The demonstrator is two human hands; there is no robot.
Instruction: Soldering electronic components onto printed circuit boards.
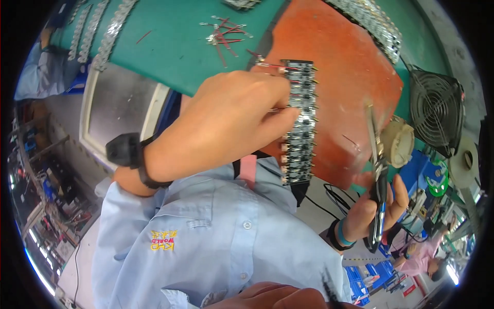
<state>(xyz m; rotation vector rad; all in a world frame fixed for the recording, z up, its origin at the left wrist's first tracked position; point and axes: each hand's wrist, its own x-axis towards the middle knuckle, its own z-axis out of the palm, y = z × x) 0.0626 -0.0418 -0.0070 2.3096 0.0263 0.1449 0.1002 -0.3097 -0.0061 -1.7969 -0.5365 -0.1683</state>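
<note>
A long strip of small black circuit boards (300,147) lies across the orange mat, with gold pins along its right edge. My left hand (242,105) is over the strip's left edge, thumb and forefinger closed together. What they pinch is hidden behind the fingers. Short red wires (278,66) run to the strip's upper end, just beyond the knuckles. My right hand (368,211) grips a soldering iron (380,185) by its dark handle, right of the strip. Its slim metal tip points away from me, above the mat and apart from the boards.
Loose red wires (224,37) lie on the green mat (170,56). Rows of metallic strips (110,36) stand far left, and more boards (368,20) far right. A black fan (436,108), a round cream holder (397,141) and a solder reel (467,158) sit at right. Other people work nearby.
</note>
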